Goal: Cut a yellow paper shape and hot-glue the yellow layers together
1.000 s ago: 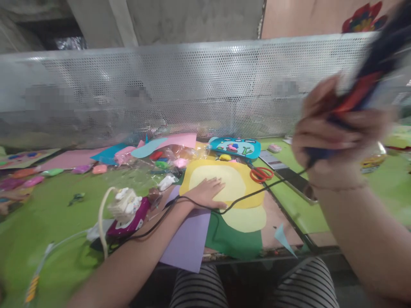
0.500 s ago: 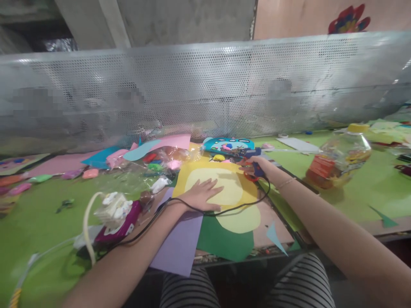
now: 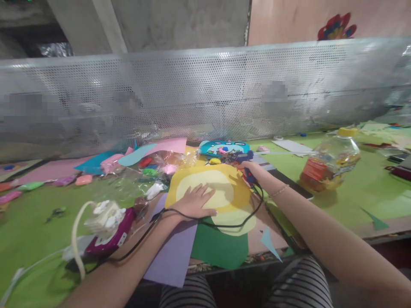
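Jar (image 3: 327, 160) toward the worktop's right edge holds colourful bits; left hand (image 3: 194, 201) lies flat, fingers spread, on yellow sheet (image 3: 233, 194); right hand (image 3: 254, 169) grips glue gun (image 3: 248, 176).

Your right hand (image 3: 254, 167) brought the blue-and-red glue gun (image 3: 247, 176) down from camera height to the yellow paper sheet's (image 3: 175, 185) right edge.

Green mat (image 3: 353, 201) open; bottle (image 3: 327, 164), mesh wall (image 3: 205, 85) obstruct

yellow sheet (image 3: 173, 189): flat, pale oval (image 3: 223, 188) on top | glue gun (image 3: 248, 175): blue-red, at its right edge
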`<action>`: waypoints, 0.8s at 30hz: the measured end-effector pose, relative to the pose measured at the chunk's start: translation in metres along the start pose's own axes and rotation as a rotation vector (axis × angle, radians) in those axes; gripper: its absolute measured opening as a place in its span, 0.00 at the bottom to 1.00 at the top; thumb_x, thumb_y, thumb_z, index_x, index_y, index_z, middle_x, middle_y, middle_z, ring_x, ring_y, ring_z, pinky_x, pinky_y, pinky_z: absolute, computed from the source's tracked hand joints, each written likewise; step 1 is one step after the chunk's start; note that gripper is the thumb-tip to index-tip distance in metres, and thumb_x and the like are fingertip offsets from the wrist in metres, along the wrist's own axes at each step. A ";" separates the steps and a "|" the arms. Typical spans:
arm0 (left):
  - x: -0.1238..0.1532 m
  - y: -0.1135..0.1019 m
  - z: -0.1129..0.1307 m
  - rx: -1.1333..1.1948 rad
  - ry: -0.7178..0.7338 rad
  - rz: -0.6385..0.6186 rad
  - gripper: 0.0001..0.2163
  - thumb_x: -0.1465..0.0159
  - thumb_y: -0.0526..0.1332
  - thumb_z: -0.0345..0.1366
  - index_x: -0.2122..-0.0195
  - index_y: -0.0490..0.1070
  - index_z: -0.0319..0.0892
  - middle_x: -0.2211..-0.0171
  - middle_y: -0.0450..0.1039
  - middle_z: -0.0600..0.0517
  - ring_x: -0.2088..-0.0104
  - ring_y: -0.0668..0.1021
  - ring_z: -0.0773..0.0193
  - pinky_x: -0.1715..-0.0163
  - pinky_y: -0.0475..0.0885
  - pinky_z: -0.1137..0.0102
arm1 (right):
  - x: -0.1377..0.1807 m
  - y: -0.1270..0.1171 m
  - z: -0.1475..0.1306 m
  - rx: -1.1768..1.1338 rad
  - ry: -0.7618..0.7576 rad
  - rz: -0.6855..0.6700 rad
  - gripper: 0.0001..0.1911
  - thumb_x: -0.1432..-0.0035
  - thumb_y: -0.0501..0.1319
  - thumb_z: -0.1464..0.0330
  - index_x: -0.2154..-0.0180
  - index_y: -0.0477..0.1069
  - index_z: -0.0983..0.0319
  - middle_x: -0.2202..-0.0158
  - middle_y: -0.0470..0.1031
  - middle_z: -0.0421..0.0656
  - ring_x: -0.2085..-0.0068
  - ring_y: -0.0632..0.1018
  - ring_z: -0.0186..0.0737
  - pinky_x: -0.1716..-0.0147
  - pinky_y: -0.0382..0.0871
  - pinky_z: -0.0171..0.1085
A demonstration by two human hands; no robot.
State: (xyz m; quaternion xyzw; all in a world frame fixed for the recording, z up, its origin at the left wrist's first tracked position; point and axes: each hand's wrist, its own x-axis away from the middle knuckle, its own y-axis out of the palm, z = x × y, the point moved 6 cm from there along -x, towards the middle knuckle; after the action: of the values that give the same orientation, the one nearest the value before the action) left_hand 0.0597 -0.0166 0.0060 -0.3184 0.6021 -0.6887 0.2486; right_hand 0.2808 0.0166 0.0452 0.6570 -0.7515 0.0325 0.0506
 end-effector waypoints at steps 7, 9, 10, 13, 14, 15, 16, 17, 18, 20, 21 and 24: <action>-0.001 0.001 -0.002 -0.001 -0.006 0.017 0.39 0.44 0.43 0.65 0.35 0.44 0.48 0.34 0.38 0.40 0.36 0.46 0.44 0.43 0.44 0.44 | -0.031 -0.029 -0.042 -0.354 -0.130 0.092 0.13 0.58 0.56 0.74 0.66 0.71 0.65 0.78 0.72 0.40 0.81 0.69 0.29 0.85 0.62 0.27; 0.000 0.001 -0.001 -0.006 0.007 0.014 0.38 0.42 0.44 0.63 0.35 0.43 0.48 0.34 0.38 0.41 0.36 0.45 0.44 0.42 0.44 0.44 | -0.049 -0.035 -0.036 -0.323 -0.060 0.190 0.12 0.60 0.56 0.75 0.68 0.70 0.65 0.82 0.68 0.38 0.84 0.66 0.29 0.87 0.61 0.27; 0.000 0.001 -0.001 -0.008 0.012 0.012 0.38 0.42 0.45 0.62 0.35 0.43 0.48 0.34 0.38 0.41 0.36 0.45 0.44 0.43 0.44 0.44 | -0.058 -0.036 -0.032 -0.310 -0.040 0.200 0.12 0.60 0.56 0.75 0.68 0.70 0.65 0.84 0.66 0.37 0.84 0.65 0.29 0.88 0.59 0.27; 0.002 0.000 -0.001 -0.010 0.009 -0.003 0.37 0.42 0.46 0.61 0.35 0.43 0.49 0.34 0.38 0.42 0.36 0.44 0.44 0.43 0.44 0.42 | -0.082 -0.030 -0.023 -0.295 -0.003 0.193 0.11 0.60 0.56 0.75 0.69 0.69 0.65 0.85 0.65 0.37 0.85 0.65 0.29 0.89 0.58 0.28; 0.002 -0.001 -0.001 -0.010 0.003 -0.013 0.37 0.42 0.47 0.61 0.35 0.43 0.49 0.34 0.38 0.42 0.36 0.44 0.43 0.43 0.44 0.42 | -0.088 -0.027 -0.020 -0.291 0.004 0.187 0.11 0.60 0.56 0.75 0.69 0.69 0.65 0.84 0.65 0.38 0.84 0.66 0.30 0.88 0.60 0.28; 0.003 -0.002 0.000 -0.010 -0.005 -0.021 0.37 0.42 0.48 0.60 0.35 0.43 0.49 0.34 0.38 0.42 0.36 0.44 0.43 0.43 0.44 0.42 | -0.094 -0.023 -0.019 -0.286 0.008 0.181 0.11 0.60 0.56 0.74 0.69 0.70 0.65 0.83 0.66 0.38 0.83 0.67 0.31 0.86 0.61 0.29; 0.003 -0.003 0.000 -0.006 -0.011 -0.035 0.37 0.42 0.49 0.59 0.35 0.43 0.50 0.34 0.38 0.42 0.36 0.44 0.44 0.43 0.43 0.42 | -0.100 -0.019 -0.019 -0.278 0.007 0.170 0.12 0.60 0.56 0.74 0.68 0.70 0.66 0.82 0.68 0.39 0.82 0.68 0.32 0.85 0.63 0.29; 0.004 -0.004 0.001 -0.001 -0.015 -0.044 0.37 0.42 0.50 0.59 0.35 0.42 0.50 0.34 0.38 0.43 0.35 0.43 0.44 0.43 0.43 0.42 | -0.105 -0.014 -0.020 -0.269 0.002 0.161 0.13 0.60 0.56 0.73 0.67 0.70 0.66 0.81 0.69 0.40 0.81 0.69 0.32 0.84 0.63 0.30; 0.004 -0.005 0.001 0.005 -0.024 -0.053 0.37 0.42 0.50 0.59 0.35 0.43 0.50 0.34 0.38 0.43 0.35 0.43 0.44 0.42 0.42 0.42 | -0.111 -0.010 -0.021 -0.258 -0.006 0.151 0.14 0.60 0.57 0.73 0.66 0.71 0.65 0.79 0.70 0.40 0.80 0.70 0.32 0.83 0.65 0.30; 0.004 -0.006 0.002 0.024 -0.030 -0.076 0.38 0.43 0.51 0.59 0.35 0.43 0.50 0.34 0.37 0.43 0.35 0.43 0.44 0.42 0.41 0.42 | -0.122 -0.001 -0.023 -0.224 -0.011 0.143 0.16 0.60 0.56 0.72 0.65 0.71 0.65 0.80 0.68 0.40 0.80 0.69 0.33 0.82 0.65 0.31; 0.003 -0.006 0.002 0.035 -0.032 -0.085 0.39 0.44 0.51 0.60 0.35 0.43 0.50 0.34 0.36 0.43 0.36 0.42 0.43 0.43 0.41 0.42 | -0.127 0.003 -0.023 -0.201 -0.017 0.142 0.16 0.61 0.56 0.71 0.65 0.72 0.65 0.81 0.67 0.39 0.80 0.68 0.34 0.82 0.64 0.32; 0.003 -0.004 0.000 0.060 -0.034 -0.087 0.40 0.45 0.53 0.61 0.35 0.43 0.50 0.34 0.35 0.43 0.36 0.42 0.43 0.43 0.39 0.41 | -0.139 0.013 -0.023 -0.106 -0.058 0.156 0.15 0.61 0.57 0.70 0.68 0.72 0.65 0.84 0.62 0.37 0.81 0.65 0.34 0.84 0.60 0.32</action>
State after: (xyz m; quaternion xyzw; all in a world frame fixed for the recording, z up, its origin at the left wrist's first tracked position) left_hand 0.0579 -0.0184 0.0106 -0.3483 0.5623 -0.7111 0.2382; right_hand 0.2867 0.1575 0.0514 0.5935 -0.8022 -0.0222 0.0609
